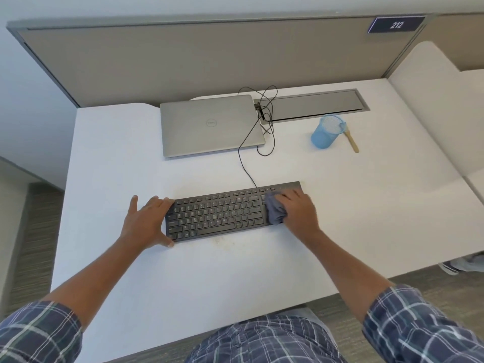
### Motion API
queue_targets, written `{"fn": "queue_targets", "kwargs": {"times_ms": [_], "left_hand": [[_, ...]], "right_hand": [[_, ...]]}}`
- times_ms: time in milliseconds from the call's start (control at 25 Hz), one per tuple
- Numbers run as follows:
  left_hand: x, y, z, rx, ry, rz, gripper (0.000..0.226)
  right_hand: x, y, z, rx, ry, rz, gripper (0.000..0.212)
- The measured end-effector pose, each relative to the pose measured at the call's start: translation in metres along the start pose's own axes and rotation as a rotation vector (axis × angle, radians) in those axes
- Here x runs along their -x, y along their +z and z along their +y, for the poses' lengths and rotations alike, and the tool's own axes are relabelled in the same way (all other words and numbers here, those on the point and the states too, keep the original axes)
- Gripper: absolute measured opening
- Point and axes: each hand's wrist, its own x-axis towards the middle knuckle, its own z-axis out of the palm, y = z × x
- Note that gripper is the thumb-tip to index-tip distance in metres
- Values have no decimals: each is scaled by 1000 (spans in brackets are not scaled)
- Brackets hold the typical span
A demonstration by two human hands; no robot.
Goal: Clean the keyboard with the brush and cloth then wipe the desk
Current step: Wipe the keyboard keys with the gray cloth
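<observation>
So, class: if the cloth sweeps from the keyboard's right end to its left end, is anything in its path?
Nothing visible lies on the keys between the cloth under the right hand and the left end of the keyboard. Only the left hand, resting on that end, sits where the sweep would finish.

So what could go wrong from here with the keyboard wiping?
1. The cloth under the right hand could snag a key on the keyboard and lift it, or shove the keyboard, though the left hand steadies its left end.
2. The loose cable running to the laptop might get tugged if the keyboard slides.
3. The specks on the desk in front of the keyboard may get smeared rather than removed.
</observation>
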Motion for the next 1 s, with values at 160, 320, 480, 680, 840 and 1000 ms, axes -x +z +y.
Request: {"fn": "queue_targets", "kwargs": {"times_ms": [160, 320, 480, 680, 840, 1000], "left_hand": [[-1, 1, 1, 22, 1, -6, 133], [0, 2, 1, 14, -5, -12, 134], [0, 0, 4, 1, -14, 7, 133], [1, -5, 10, -22, -21, 10, 129], [1, -6, 11, -25, -32, -21, 130], [0, -2, 9, 48, -41, -19, 131]], "right_hand": [[-1, -18, 44, -16, 272, 13, 39], [-25, -1, -40, -101, 188, 13, 43], [-32, 25, -121, -110, -195, -146, 51], [-35, 6, -50, -50, -15, -114, 36], [-17, -7, 20, -84, 229, -51, 36], [-32, -20, 20, -109, 522, 1, 30]]}}
